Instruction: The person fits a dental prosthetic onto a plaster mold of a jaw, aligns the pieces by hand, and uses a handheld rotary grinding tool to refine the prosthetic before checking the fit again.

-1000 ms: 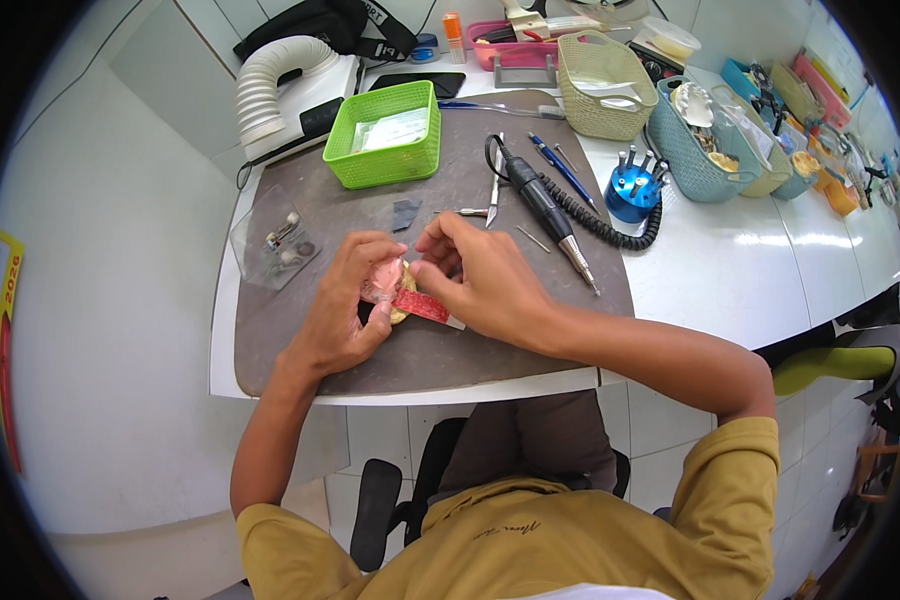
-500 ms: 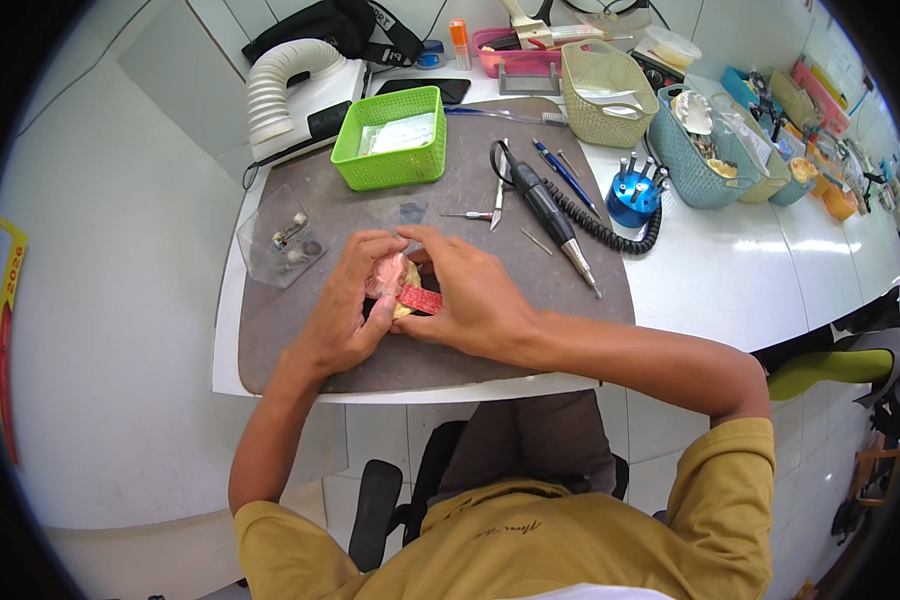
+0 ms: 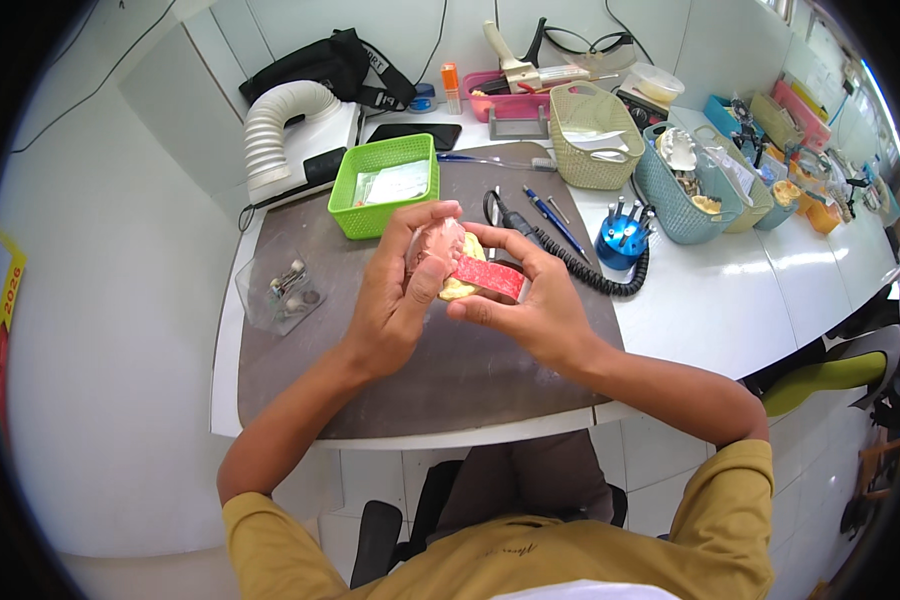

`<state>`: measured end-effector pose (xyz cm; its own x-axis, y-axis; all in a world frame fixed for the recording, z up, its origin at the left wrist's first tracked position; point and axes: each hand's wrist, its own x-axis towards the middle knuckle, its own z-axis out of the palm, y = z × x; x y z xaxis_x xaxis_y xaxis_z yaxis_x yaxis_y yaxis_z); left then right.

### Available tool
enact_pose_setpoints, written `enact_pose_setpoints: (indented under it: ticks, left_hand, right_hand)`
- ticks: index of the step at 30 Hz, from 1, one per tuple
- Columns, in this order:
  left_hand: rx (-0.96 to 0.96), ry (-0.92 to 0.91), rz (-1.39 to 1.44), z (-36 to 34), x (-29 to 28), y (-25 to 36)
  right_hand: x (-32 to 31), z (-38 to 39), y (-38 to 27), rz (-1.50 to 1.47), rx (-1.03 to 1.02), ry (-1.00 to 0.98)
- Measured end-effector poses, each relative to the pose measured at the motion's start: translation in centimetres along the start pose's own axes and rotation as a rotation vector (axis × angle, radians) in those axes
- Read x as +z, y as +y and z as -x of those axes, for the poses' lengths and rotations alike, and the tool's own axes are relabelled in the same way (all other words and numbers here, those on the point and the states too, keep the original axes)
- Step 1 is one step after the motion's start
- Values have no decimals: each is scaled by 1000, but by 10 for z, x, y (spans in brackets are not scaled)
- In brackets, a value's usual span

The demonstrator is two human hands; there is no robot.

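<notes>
My left hand [image 3: 388,305] is closed around a pink dental piece [image 3: 433,246], its thumb pressed on the near side. Against that piece sits a yellow dental cast [image 3: 458,290]; how the two fit together is partly hidden by my fingers. A red strip of articulating paper [image 3: 488,275] runs from between them toward my right hand [image 3: 560,315]. The fingers and thumb of that hand curl round the strip's outer end, the thumb reaching to the yellow cast. All of this is held up above the grey mat [image 3: 470,400].
Left on the mat lies a clear tray [image 3: 282,292] with small parts. Behind my hands stands a green basket [image 3: 382,226], with a white hose unit [image 3: 280,140] beyond. At right are a handpiece cable [image 3: 590,279], a blue bur holder [image 3: 622,245] and several baskets [image 3: 688,215].
Both hands have risen and shifted right with the dental pieces. More of the red strip shows, angled outward. The handpiece and small knives are now mostly hidden behind my right hand.
</notes>
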<state>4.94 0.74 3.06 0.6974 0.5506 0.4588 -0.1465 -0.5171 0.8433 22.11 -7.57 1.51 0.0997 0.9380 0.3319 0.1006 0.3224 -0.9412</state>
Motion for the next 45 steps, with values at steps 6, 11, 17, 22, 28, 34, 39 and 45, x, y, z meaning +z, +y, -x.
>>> enact_pose_setpoints:
  ticks: [6,11,17,22,28,34,39,45]
  left_hand:
    - [89,67,42,0,2,-17]
    - [53,91,139,8,-2,-24]
    - [41,132,197,12,0,-25]
    - [26,148,264,16,3,-26]
    - [75,140,262,16,4,-29]
    - [31,130,302,18,3,-24]
    - [47,136,296,19,2,-27]
    - [27,153,312,18,4,-26]
  right_hand:
    - [-8,3,1,135,-144,52]
    - [-12,2,2,233,-208,37]
    - [-11,1,-3,191,-88,-24]
    - [-10,1,-2,187,-197,-46]
    - [-20,0,-12,-54,-45,-118]
    - [-18,-1,-8,-147,10,-94]
    - [-16,0,-9,-47,19,-95]
    - [-14,1,-10,-65,68,-57]
